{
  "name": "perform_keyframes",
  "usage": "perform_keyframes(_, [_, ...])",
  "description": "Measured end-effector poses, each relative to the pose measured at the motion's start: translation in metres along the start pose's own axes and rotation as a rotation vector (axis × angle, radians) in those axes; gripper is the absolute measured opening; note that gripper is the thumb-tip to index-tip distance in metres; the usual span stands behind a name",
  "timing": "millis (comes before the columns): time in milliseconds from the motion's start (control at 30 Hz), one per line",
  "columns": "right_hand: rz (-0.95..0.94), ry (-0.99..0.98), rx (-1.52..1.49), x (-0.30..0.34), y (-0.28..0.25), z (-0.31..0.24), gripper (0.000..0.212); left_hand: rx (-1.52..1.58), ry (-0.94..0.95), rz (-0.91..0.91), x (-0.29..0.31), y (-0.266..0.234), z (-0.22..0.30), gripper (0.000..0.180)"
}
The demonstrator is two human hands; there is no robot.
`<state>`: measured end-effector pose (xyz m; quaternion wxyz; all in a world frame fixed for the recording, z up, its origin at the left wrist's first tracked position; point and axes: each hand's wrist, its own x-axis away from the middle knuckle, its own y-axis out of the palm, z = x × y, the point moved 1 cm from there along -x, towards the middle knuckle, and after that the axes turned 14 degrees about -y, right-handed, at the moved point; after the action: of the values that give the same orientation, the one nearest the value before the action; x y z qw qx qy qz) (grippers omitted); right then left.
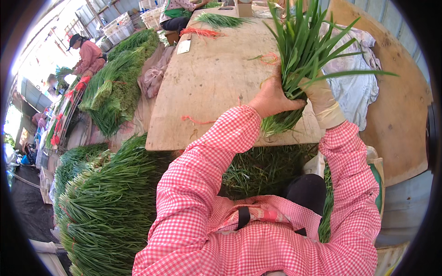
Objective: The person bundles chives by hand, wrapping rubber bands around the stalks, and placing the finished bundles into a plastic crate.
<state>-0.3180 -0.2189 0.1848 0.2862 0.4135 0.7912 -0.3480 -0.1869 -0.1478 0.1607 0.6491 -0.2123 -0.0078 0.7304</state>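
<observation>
A bunch of green Chinese chives (301, 50) stands tilted over the near right part of the wooden table (207, 83), leaves fanned upward and cut ends low. My left hand (275, 99) is closed round the lower part of the bunch, thumb across its front. On the right side, my right hand (323, 102), in a pale glove, grips the same bunch; its fingers are partly hidden by leaves. A red tie (197, 120) lies on the board left of my hands. Another reddish strand (269, 58) lies just behind them.
Big stacks of bundled chives (108, 207) rise at my left, with more piles (122, 69) farther off. A heap of red ties (201, 32) and loose chives (221, 20) lie at the table's far end. A white cloth (352, 87) sits at right. Co-workers sit beyond, one in pink (90, 57).
</observation>
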Motion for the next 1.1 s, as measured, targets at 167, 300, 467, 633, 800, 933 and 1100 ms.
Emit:
perform_keyframes(167, [0.054,0.064,0.029,-0.011,0.017,-0.049,0.03,0.289,0.004,0.037,0.003,0.027,-0.004,0.078])
perform_keyframes(300, [0.099,0.228,-0.21,0.0,0.043,-0.074,0.039,1.396,-0.238,-0.063,-0.004,0.044,-0.051,0.049])
perform_keyframes(467, [0.176,-0.154,0.026,0.048,0.047,-0.075,0.08,0.57,-0.207,0.298,0.04,0.027,-0.025,0.026])
perform_keyframes(633, [-0.287,0.143,0.417,0.142,0.066,-0.043,0.118,1.047,-0.317,0.512,0.118,-0.018,0.018,0.041])
perform_keyframes(800, [-0.087,0.496,0.005,0.208,0.091,-0.018,0.113,1.159,-0.299,0.667,0.167,-0.05,-0.026,0.012])
perform_keyframes(933, [-0.233,1.074,-0.182,0.213,0.107,-0.041,0.102,1.139,-0.223,0.729,0.194,-0.071,-0.036,0.011])
perform_keyframes(1100, [-0.318,1.115,-0.681,0.227,0.114,-0.061,0.048,1.18,-0.209,0.854,0.211,-0.089,-0.067,0.015])
